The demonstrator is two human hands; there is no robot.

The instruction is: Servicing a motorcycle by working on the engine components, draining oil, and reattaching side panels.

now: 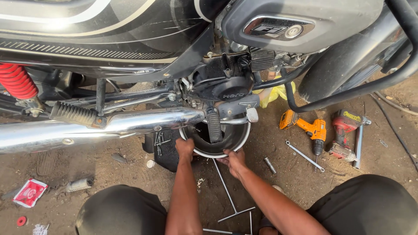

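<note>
A round metal bowl [233, 141] with dark liquid inside sits on the dirt under a black motorcycle's engine [222, 82]. My left hand [185, 149] grips the bowl's near left rim. My right hand [235, 162] holds the near right rim. The footpeg [214, 125] and brake pedal [251, 115] hang over the bowl. The chrome exhaust pipe [130, 124] runs to the left just above it.
A T-handle wrench [228, 191] lies between my arms. An orange cordless drill [310, 129], a red power tool [343, 132], a spanner [305, 156] and a socket [270, 166] lie right. Bolts rest on a black cover [163, 148]. My knees flank the arms.
</note>
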